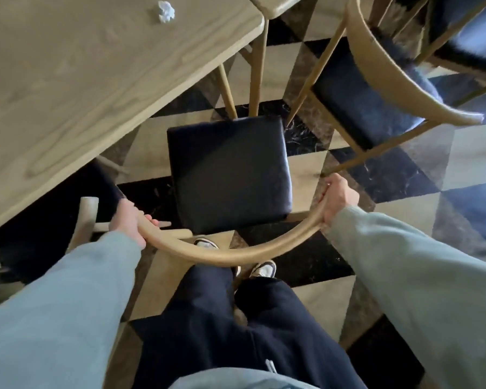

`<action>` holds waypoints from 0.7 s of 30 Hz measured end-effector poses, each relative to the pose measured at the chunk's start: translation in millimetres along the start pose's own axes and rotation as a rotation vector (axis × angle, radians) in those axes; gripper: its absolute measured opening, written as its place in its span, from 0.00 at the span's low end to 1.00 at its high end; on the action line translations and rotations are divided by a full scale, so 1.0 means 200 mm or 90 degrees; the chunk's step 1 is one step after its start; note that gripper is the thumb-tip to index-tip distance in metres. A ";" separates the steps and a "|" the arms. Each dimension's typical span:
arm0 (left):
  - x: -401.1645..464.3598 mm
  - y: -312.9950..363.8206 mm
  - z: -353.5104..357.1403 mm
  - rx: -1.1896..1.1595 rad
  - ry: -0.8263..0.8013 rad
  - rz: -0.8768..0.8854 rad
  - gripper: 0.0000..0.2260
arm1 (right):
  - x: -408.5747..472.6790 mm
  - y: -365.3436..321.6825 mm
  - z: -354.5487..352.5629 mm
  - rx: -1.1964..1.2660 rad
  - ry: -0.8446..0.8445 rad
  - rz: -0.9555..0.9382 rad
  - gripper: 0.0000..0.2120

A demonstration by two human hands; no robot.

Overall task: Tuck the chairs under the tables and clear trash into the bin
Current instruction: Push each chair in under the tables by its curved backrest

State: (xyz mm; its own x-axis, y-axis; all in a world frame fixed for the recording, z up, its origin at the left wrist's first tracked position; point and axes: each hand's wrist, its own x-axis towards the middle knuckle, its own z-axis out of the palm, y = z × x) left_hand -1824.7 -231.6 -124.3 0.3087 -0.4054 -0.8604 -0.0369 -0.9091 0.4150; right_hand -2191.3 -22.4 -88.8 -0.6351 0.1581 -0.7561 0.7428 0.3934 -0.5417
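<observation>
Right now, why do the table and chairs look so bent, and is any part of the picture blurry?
Head view: the wide-angle lens bows the table edge and leans the chairs. The neighbouring chair's backrest is smeared with fringed edges, while the hands gripping the held chair's curved rail look sharper; bluish light tints the floor at right.

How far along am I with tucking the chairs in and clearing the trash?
Nothing looks finished yet. In hand: your left hand and right hand grip the curved wooden backrest of the black-cushioned chair, whose seat sits clear of the light wooden table. Left: push it under, tuck the second black-seated chair to the right, and bin the crumpled white paper lying on the tabletop. No bin is in view.
</observation>
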 end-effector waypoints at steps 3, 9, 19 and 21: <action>0.00 -0.09 -0.07 -0.051 0.037 -0.040 0.17 | 0.03 -0.07 0.15 -0.055 -0.041 -0.041 0.04; -0.01 -0.11 -0.08 -0.160 0.080 -0.044 0.18 | 0.06 -0.20 0.40 -0.131 -0.082 -0.116 0.03; 0.02 -0.09 -0.05 -0.257 0.240 -0.093 0.14 | 0.20 -0.23 0.65 -0.172 -0.122 -0.085 0.06; -0.02 -0.16 -0.03 -0.255 0.279 -0.118 0.14 | 0.21 -0.25 0.64 -0.195 -0.150 -0.077 0.06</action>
State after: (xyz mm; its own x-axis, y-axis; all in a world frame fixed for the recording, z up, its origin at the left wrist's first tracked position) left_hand -1819.0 -200.9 -132.1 0.6401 -0.0894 -0.7631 0.3886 -0.8191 0.4220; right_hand -2228.1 -152.3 -140.0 -0.6218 -0.1033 -0.7763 0.5459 0.6536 -0.5242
